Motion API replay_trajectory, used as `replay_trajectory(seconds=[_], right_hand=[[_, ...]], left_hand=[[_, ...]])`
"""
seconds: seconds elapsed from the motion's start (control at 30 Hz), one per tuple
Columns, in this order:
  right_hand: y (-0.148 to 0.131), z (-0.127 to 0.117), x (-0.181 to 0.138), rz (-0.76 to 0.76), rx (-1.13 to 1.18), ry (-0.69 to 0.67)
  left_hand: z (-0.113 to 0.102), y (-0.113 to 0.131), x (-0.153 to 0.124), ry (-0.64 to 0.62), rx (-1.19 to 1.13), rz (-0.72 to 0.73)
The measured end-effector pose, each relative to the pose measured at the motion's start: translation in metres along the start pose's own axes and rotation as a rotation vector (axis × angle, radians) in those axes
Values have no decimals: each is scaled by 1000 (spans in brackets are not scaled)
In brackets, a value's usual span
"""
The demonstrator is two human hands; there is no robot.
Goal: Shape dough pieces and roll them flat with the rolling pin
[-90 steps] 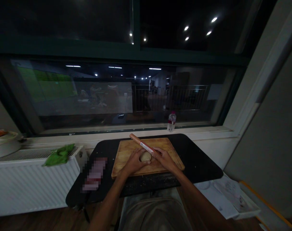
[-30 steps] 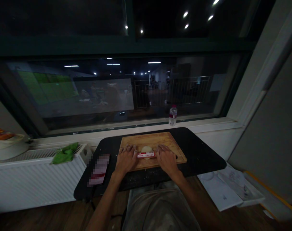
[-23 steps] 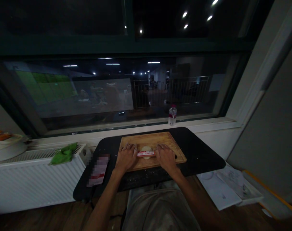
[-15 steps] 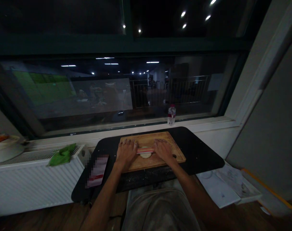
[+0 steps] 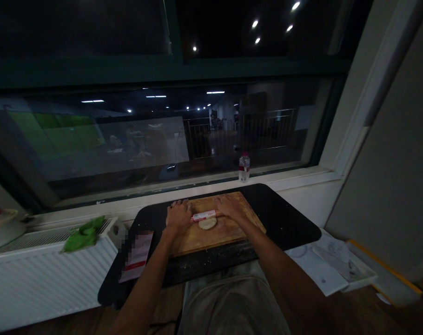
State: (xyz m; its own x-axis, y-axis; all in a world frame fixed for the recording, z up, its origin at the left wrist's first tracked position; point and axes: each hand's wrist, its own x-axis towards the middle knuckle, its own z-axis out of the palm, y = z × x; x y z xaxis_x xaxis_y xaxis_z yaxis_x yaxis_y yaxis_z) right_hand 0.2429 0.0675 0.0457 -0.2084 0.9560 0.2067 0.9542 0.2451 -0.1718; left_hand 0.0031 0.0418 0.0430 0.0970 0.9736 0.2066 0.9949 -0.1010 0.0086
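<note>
In the lower centre of the frame, my left fingers (image 5: 181, 203) and right fingers (image 5: 220, 201) are lying over the ends of a cylindrical wooden rolling pin with a red-and-white label (image 5: 204, 215); whether they are curling underneath isn't showing. A pale, flattened round of dough (image 5: 208, 224) is sitting along its near side, on a rectangular brown wooden board (image 5: 228, 232). I'm judging the pin rigid, best held at both ends, the dough soft, best lifted by its edge

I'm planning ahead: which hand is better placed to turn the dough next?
Perhaps the left hand: more level with the dough; the right hand sits farther back. Both touch the rolling pin.
</note>
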Motion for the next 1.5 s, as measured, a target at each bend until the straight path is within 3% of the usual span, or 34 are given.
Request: replay_trajectory(seconds=[0.2,0.73,0.93,1.37,1.5], right_hand=[[1,1,14,23,-15,-10],[4,8,11,-4,24,-11],[5,10,-4,-25,40,38],[-4,12,-55,-2,-10,164],[-11,13,-70,29,-37,191]], left_hand=[[3,-3,12,-37,-62,-53],[3,-1,-2,-122,-15,-22],[1,0,-7,-133,29,34],[3,2,-2,-119,4,-13],[3,2,-4,-101,15,49]])
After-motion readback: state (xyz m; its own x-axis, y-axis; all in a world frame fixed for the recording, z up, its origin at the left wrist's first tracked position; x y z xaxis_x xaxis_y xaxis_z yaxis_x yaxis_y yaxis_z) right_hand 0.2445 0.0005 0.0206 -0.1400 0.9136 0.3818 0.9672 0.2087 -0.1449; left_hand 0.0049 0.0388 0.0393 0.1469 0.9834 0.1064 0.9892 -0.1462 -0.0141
